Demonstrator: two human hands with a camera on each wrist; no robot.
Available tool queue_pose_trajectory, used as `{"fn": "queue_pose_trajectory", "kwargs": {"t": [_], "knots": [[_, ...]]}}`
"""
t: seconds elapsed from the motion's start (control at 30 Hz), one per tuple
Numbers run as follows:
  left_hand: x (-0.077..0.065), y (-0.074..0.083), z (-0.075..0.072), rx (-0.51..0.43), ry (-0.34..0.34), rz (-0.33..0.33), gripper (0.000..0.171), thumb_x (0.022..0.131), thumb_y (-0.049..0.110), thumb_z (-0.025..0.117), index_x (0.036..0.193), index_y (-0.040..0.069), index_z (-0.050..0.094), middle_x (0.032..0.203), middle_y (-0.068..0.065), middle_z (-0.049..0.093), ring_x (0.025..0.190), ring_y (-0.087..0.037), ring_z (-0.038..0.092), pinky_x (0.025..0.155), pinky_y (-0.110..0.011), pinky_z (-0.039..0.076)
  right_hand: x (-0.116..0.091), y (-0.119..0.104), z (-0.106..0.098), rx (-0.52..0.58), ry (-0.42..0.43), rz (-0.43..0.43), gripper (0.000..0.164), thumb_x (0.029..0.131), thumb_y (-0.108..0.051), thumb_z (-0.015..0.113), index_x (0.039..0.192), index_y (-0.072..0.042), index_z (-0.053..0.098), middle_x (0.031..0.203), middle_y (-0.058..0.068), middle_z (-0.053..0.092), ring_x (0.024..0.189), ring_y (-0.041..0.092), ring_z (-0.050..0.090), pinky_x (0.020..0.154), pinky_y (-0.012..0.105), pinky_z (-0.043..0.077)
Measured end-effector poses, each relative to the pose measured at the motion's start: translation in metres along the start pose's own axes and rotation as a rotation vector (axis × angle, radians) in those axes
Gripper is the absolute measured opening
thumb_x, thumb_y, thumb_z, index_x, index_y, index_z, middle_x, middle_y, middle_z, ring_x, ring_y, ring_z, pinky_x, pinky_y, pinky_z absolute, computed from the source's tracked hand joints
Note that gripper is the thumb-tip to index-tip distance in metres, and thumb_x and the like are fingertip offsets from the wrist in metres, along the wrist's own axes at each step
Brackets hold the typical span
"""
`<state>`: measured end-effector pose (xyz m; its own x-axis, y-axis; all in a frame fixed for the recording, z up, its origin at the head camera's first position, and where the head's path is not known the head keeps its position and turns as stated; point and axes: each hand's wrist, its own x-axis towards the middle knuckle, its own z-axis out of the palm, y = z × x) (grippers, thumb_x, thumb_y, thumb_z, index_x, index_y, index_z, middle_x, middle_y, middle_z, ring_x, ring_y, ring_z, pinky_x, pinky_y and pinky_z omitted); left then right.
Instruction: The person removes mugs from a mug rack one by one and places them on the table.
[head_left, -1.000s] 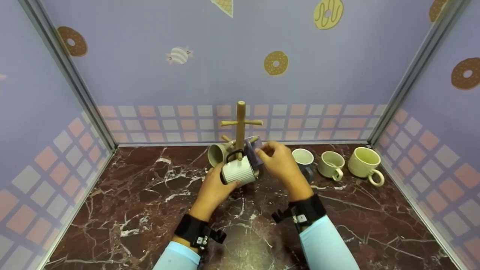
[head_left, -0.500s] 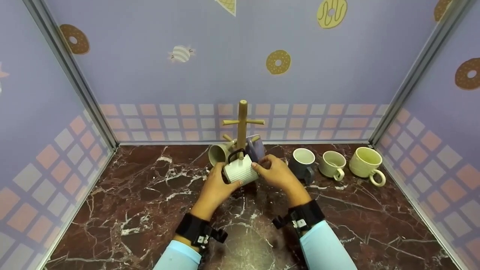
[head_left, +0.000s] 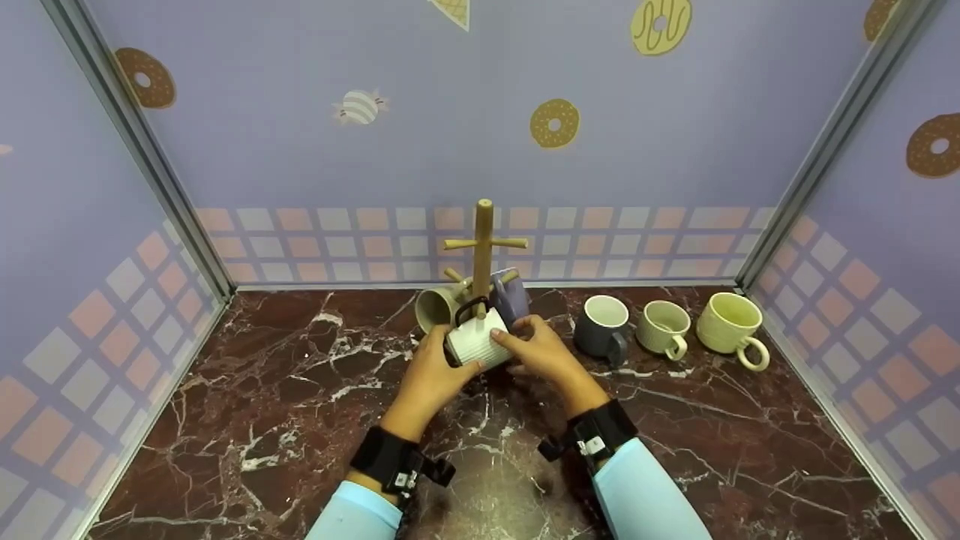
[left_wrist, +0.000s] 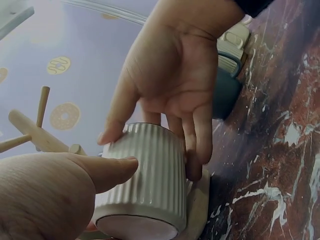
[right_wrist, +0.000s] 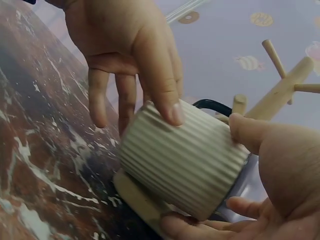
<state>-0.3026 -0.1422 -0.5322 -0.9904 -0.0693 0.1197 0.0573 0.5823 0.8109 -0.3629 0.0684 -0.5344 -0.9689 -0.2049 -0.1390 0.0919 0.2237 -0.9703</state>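
A white ribbed mug [head_left: 477,343] lies tilted on its side in front of the wooden mug tree [head_left: 484,259]. Its dark handle [right_wrist: 212,104] overlaps the end of a low peg [right_wrist: 240,104] in the right wrist view. My left hand [head_left: 431,381] grips the mug at its left, thumb across the ribs. From the other side my right hand [head_left: 546,358] holds the mug, its thumb on the near side and fingers around the far side. Behind, a grey-green mug [head_left: 433,309] hangs on the tree's left and a purple mug [head_left: 511,300] on its right.
To the right stand a dark grey mug [head_left: 600,334], a small pale green mug [head_left: 663,330] and a larger yellow-green mug [head_left: 727,324]. Two upper pegs [head_left: 508,243] jut from the post. Patterned walls enclose the marble table [head_left: 270,420].
My right hand has come away from the purple mug, down and toward me, and now holds the white mug. The left hand keeps its grip.
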Motion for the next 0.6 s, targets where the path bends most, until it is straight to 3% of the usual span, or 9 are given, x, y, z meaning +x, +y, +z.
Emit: {"fn": "queue_pose_trajectory", "kwargs": {"t": [0.13,0.37,0.6], "knots": [[0.0,0.001,0.0,-0.009,0.0,-0.003,0.078,0.093,0.025,0.093,0.155,-0.001,0.054,0.154,-0.03,0.064,0.136,-0.048,0.068,0.119,-0.064,0.055,0.003,0.002,0.003,0.046,0.031,0.0,0.063,0.105,-0.034,0.082,0.145,0.006,0.054,0.143,0.033,0.061,0.118,0.039,0.076,0.093,0.046,0.073],[0.0,0.005,-0.002,0.02,-0.007,-0.016,0.072,0.096,0.024,0.091,0.154,0.0,0.056,0.153,-0.028,0.066,0.138,-0.048,0.068,0.12,-0.063,0.055,0.0,-0.001,0.001,0.084,0.048,0.001,0.061,0.103,-0.032,0.086,0.141,0.005,0.056,0.141,0.031,0.061,0.112,0.035,0.076,0.1,0.052,0.071],[-0.004,0.012,-0.009,0.041,-0.024,-0.027,0.073,0.093,0.029,0.095,0.15,0.003,0.059,0.145,-0.026,0.072,0.128,-0.044,0.072,0.111,-0.061,0.06,-0.006,-0.008,-0.006,0.014,0.038,0.009,0.058,0.1,-0.036,0.088,0.134,0.0,0.059,0.13,0.024,0.065,0.096,0.026,0.077,0.099,0.058,0.07]]}}
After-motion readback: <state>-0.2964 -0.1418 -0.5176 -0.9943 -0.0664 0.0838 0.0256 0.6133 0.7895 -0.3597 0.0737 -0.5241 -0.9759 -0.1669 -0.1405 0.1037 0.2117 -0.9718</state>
